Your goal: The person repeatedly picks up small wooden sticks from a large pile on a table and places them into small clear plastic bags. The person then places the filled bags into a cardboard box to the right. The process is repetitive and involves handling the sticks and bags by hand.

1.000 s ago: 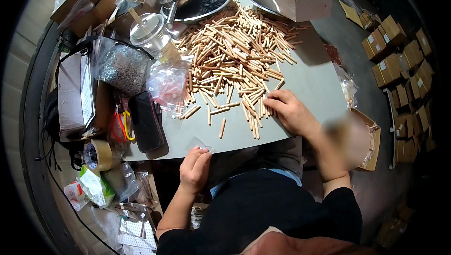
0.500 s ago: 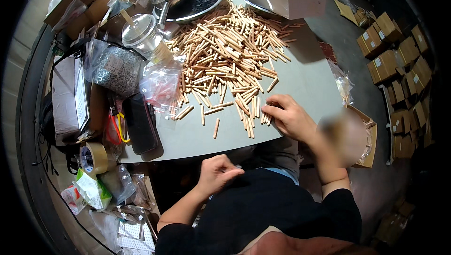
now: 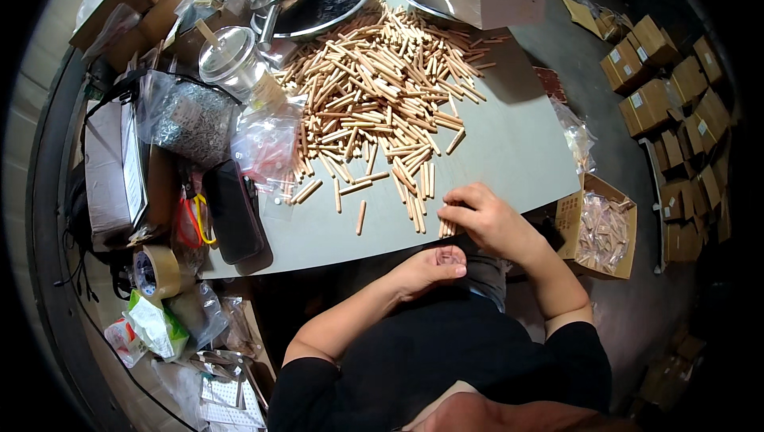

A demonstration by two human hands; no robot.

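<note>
A large heap of short wooden dowels (image 3: 374, 90) lies on the grey table, with loose ones spread toward its front edge. At that edge my right hand (image 3: 489, 221) has its fingers bent down over a few wooden dowels (image 3: 447, 228), pressing them together. Just below the edge, close to my right hand, my left hand (image 3: 422, 271) is turned palm up with its fingers curled. Something small, clear and thin, which looks like a plastic bag (image 3: 450, 256), shows between its thumb and fingers.
Left of the heap are a bag of metal screws (image 3: 191, 118), a lidded plastic cup (image 3: 231, 58), a black phone (image 3: 231, 213), scissors (image 3: 195, 217) and tape (image 3: 157, 270). Metal bowls (image 3: 350, 18) stand behind. An open carton (image 3: 573, 221) of filled clear bags sits right of the table.
My left hand has moved up and right, from near my body to the table edge beside my right hand. My right hand has drawn a few dowels slightly toward the edge.
</note>
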